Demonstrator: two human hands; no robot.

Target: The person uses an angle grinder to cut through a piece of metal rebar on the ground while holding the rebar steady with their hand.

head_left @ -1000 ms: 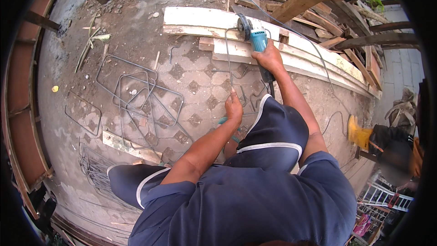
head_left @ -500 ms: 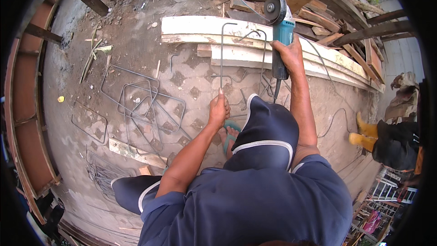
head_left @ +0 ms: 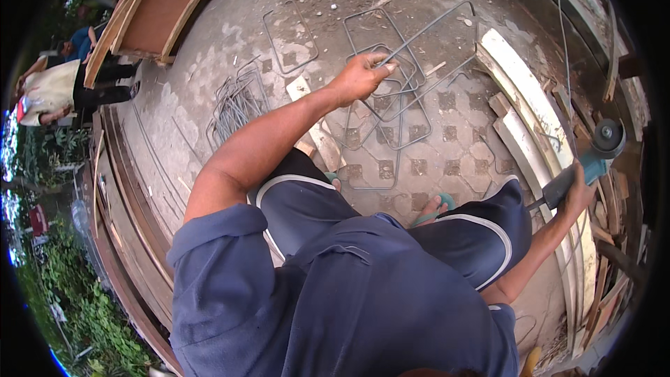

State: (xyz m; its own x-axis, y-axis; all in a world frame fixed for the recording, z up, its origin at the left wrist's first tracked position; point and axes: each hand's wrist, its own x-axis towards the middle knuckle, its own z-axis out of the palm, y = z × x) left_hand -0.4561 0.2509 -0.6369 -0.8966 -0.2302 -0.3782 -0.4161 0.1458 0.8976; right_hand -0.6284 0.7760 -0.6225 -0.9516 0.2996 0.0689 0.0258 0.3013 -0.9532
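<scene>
My left hand (head_left: 363, 78) is closed round one end of a thin bent steel rod (head_left: 434, 31), whose far end is hooked. Beneath it, several steel rod loops (head_left: 398, 145) lie overlapping on the ground. Out to the right, my right hand (head_left: 576, 192) grips the body of a teal and black angle grinder (head_left: 593, 166). The grinder's round disc (head_left: 608, 137) points away from me, beside the pale timber boards (head_left: 520, 73). Whether the disc is spinning cannot be made out.
A bundle of bent rods (head_left: 237, 108) lies left of my legs, near a short wooden board (head_left: 317, 129). Long planks (head_left: 129, 202) run along the left side. Another person (head_left: 52, 91) is at the far left, beside a brown wooden panel (head_left: 150, 10). Scrap wood lies at right.
My view has swung to the left, bringing in the other person and the planks. The rod in my left hand has moved left over the loops and tilted. My right hand still holds the grinder.
</scene>
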